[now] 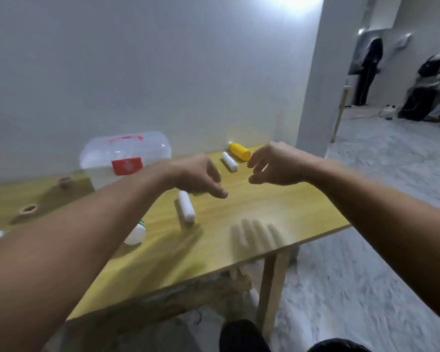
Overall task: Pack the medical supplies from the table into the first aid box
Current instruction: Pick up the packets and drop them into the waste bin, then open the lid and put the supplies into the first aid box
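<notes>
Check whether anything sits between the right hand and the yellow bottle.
Nothing visible does. The right hand hovers empty just beside the yellow bottle, which lies on the table; only the white roll lies nearby, to its left.

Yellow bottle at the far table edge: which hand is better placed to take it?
The right hand. It hovers just beside the yellow bottle, holding nothing; the left hand is farther, above a white roll.

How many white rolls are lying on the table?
2: one white roll lies near the table's middle, below the left hand; another lies farther back beside the yellow bottle. The arms may hide more.
</notes>
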`<state>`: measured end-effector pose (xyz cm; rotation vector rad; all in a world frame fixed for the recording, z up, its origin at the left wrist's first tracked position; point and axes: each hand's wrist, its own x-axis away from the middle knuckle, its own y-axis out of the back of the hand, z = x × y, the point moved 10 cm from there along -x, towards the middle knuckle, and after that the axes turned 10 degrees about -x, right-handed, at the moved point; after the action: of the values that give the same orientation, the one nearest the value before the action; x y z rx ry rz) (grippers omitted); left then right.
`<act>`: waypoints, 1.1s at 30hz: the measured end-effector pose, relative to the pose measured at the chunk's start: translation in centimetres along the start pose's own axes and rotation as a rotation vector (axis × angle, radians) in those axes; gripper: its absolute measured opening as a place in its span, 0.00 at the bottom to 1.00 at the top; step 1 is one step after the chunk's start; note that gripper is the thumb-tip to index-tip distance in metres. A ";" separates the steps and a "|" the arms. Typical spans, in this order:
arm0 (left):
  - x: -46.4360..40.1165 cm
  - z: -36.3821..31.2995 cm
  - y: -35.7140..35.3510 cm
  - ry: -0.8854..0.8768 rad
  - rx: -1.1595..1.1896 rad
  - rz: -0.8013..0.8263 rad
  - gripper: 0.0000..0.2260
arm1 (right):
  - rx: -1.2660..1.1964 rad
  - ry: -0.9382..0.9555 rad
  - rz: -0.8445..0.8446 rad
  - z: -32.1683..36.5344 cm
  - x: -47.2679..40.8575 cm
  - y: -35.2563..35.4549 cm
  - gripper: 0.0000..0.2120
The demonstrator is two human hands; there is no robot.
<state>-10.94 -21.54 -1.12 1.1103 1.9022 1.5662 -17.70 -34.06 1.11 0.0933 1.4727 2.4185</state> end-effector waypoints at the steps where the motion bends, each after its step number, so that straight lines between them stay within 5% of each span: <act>1: 0.4 2.1 1.3 0.047 -0.025 -0.048 0.19 | 0.002 0.032 0.000 1.5 -1.3 -0.6 0.18; 6: 2.8 12.3 7.0 0.235 -0.064 -0.356 0.11 | 0.075 0.281 -0.077 9.3 -6.3 -3.9 0.18; 10: 5.3 18.3 10.0 0.365 -0.039 -0.602 0.18 | 0.124 0.500 -0.146 14.6 -8.9 -7.0 0.17; 16: 5.3 24.7 10.0 0.428 0.054 -0.641 0.21 | 0.294 0.790 -0.254 19.4 -10.7 -11.6 0.21; 22: 4.5 27.0 8.7 0.401 0.115 -0.663 0.22 | 0.380 0.874 -0.280 19.9 -11.4 -14.1 0.29; 33: 4.7 27.8 7.9 0.368 0.286 -0.775 0.23 | 0.371 1.040 -0.475 20.5 -10.7 -13.6 0.11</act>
<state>9.62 -0.75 -0.20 0.0908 2.4347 1.1099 -0.07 -13.88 -0.02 -1.4365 1.9798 1.7800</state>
